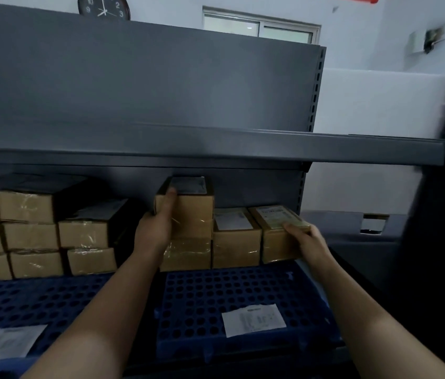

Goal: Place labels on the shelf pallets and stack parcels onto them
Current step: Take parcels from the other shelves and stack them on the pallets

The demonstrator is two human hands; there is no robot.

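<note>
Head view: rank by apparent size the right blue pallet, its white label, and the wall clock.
1. right blue pallet
2. white label
3. wall clock, cut off by the frame and much farther away, so its place is unsure.

Brown cardboard parcels (pixel 186 214) sealed with glossy clear tape, matt grey metal shelf (pixel 216 149), perforated blue plastic pallet (pixel 202 294), white paper label (pixel 254 320).

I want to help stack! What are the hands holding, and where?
The left hand grips the top box by its left side. The right hand holds the end box at its top right corner.
</note>
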